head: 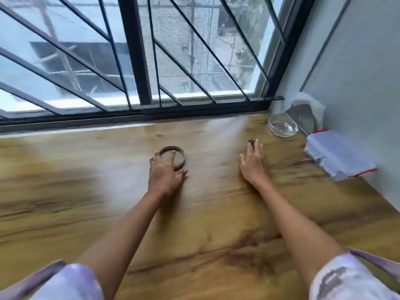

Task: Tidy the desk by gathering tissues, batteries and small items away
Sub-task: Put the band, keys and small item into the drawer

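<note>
A dark round ring, like a roll of tape or a lid point(175, 153), lies flat on the wooden desk point(86, 191) near its middle. My left hand point(165, 172) rests on the ring's near edge with its fingers spread over it. To the right, my right hand point(253, 163) lies stretched forward, fingers straight. A small dark item point(251, 142) sits at its fingertips; the blur hides whether the fingers pinch it or only touch it.
A clear glass bowl point(281, 127) stands at the back right by the wall. A clear plastic box with red clips point(337, 156) lies along the right wall, with a grey and white object point(303, 118) behind it. A barred window runs along the desk's far edge.
</note>
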Demonstrator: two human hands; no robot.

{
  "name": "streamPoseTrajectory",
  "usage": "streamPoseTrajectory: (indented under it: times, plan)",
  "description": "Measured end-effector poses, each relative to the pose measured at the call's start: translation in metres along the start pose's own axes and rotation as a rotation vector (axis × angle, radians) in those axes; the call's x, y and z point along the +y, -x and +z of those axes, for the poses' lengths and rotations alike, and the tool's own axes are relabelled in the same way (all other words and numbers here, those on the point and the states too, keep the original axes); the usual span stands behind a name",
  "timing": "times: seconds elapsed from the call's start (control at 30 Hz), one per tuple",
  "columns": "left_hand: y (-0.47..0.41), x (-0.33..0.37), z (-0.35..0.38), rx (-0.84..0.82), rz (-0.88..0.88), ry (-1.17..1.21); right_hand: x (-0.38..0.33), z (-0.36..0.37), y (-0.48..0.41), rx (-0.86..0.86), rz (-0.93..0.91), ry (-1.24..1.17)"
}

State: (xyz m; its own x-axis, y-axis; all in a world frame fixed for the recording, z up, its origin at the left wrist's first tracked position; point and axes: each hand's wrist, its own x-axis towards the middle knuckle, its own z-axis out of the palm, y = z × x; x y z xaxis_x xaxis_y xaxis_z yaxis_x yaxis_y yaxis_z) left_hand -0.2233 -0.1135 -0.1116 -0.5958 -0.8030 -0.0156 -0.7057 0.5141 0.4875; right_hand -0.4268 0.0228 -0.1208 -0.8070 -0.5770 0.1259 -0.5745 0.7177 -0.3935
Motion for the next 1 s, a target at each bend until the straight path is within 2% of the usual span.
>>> streamPoseTrajectory:
  times: [0.07,0.17,0.3,0.4,0.6,0.83,1.0]
  plan:
    - [-0.013,-0.002,0.008,0.028,-0.038,-0.016,0.009,0.003,-0.019,0.002,-0.016,0.021]
    - [-0.018,0.0,0.012,0.147,-0.054,0.099,0.014,0.007,-0.036,0.015,-0.051,0.071]
    - [-0.013,0.001,0.015,0.301,-0.09,0.249,0.012,0.018,-0.041,0.132,-0.071,0.075]
    - [-0.011,-0.003,0.013,0.32,-0.109,0.277,0.008,0.019,-0.036,0.229,-0.075,0.099]
    - [0.007,-0.008,0.005,0.358,-0.14,0.375,0.0,0.011,-0.01,0.257,-0.133,0.04]
    - [0.063,-0.021,-0.008,0.343,-0.089,0.465,-0.051,0.003,0.077,0.29,-0.254,-0.188]
    - [0.119,-0.059,-0.032,0.335,-0.047,0.508,-0.097,0.008,0.155,0.317,-0.291,-0.289]
